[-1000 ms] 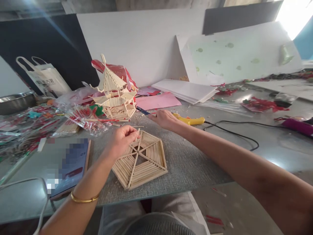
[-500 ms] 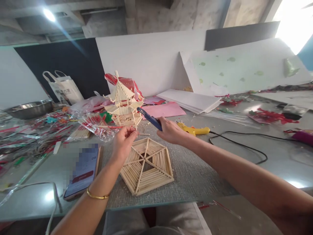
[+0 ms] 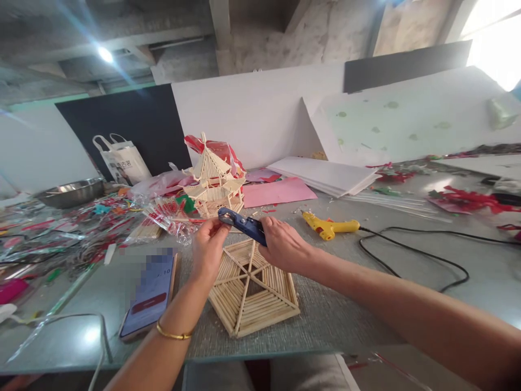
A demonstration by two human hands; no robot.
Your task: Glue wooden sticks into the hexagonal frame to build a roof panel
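Observation:
My right hand (image 3: 283,241) is wrapped round the handles of a blue cutting tool (image 3: 244,225), whose jaws point left. Right beside those jaws, my left hand (image 3: 209,247) pinches something small, largely hidden by the fingers; in the earlier frame a thin stick showed there. Below both hands, a hexagonal panel of wooden sticks (image 3: 268,309) lies flat on the grey mat (image 3: 325,320). Behind them stands a small stick pavilion (image 3: 211,182) with a pointed roof.
A yellow glue gun (image 3: 334,227) with a black cord lies right of my hands. On the left are a phone (image 3: 148,301), plastic-wrapped sticks and a metal bowl (image 3: 73,194). Pink paper (image 3: 280,191) and white boards (image 3: 325,172) lie behind.
The blue tool has come down and left, so its jaws are now at my left fingertips. The whole view has shifted slightly, with the table things lower and further right.

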